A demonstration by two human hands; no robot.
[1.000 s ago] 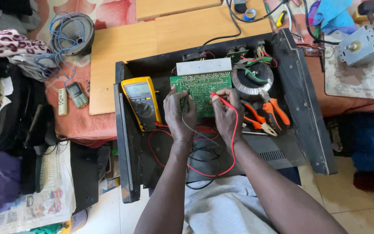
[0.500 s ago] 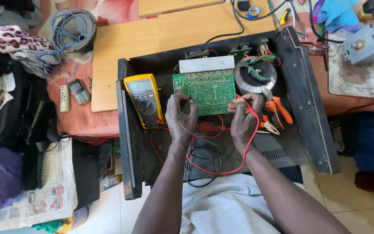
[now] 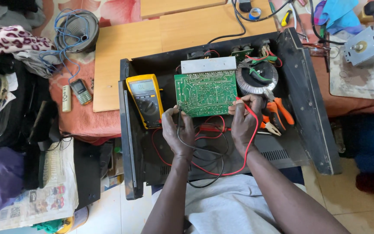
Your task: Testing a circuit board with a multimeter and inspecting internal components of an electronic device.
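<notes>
Circuit board (image 3: 205, 93), right hand (image 3: 244, 123) shifted right

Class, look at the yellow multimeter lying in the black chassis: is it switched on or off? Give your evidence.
On. The yellow multimeter lies face up beside the green circuit board, and its grey screen shows dark characters.

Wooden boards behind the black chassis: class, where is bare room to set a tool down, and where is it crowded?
The wooden boards are bare between the wire coil and the cables at the back. Inside the black chassis it is crowded: yellow multimeter, green circuit board, ring transformer, orange pliers, leads, and both hands, left hand, right hand.
</notes>
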